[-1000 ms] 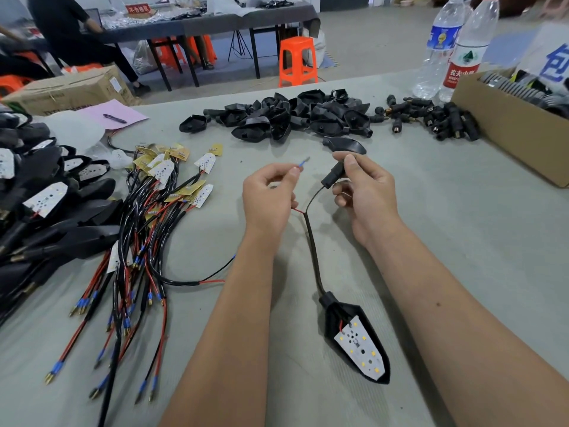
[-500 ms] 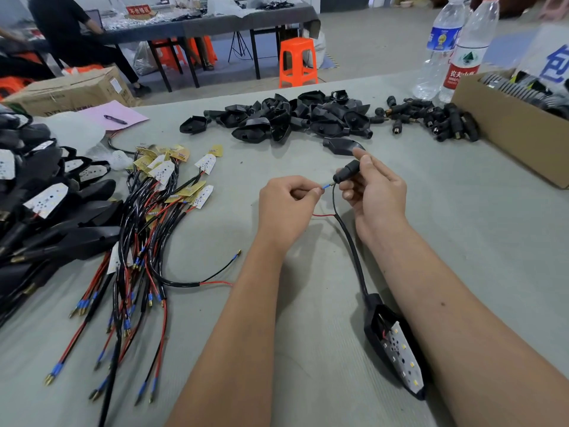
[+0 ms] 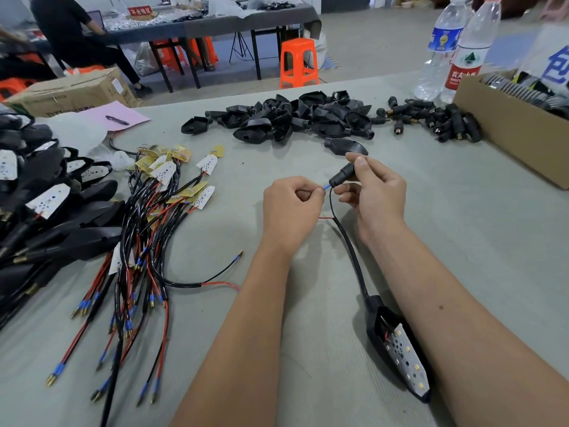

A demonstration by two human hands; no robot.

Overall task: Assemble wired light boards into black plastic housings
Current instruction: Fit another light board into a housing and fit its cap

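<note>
1. Our left hand pinches the blue-sleeved wire end, its grip clamped on it, and our right hand has its grip clamped on a small black connector sleeve. The tip sits right at the sleeve's mouth, so we judge the threading step is in hand. If the tip meets the rim off-centre, the thin wire may buckle instead of entering.

2. The red wire hangs free below our left hand, apart from the sleeve. Should it be meant to go through as well, pushing only the blue one could leave it outside.

3. The black cable runs down the tabletop to the black housing, which lies near our right forearm with the light board seated in it, LEDs up. A sharp tug on the cable could drag the housing or lift the board out of its seat.

4. Our right forearm passes just beside that housing; a sweep of the arm could knock it toward the tabletop's near edge.

5. The bundle of wired boards lies well apart to the left, and one loose lead strays toward our left forearm, where it could snag.
</note>
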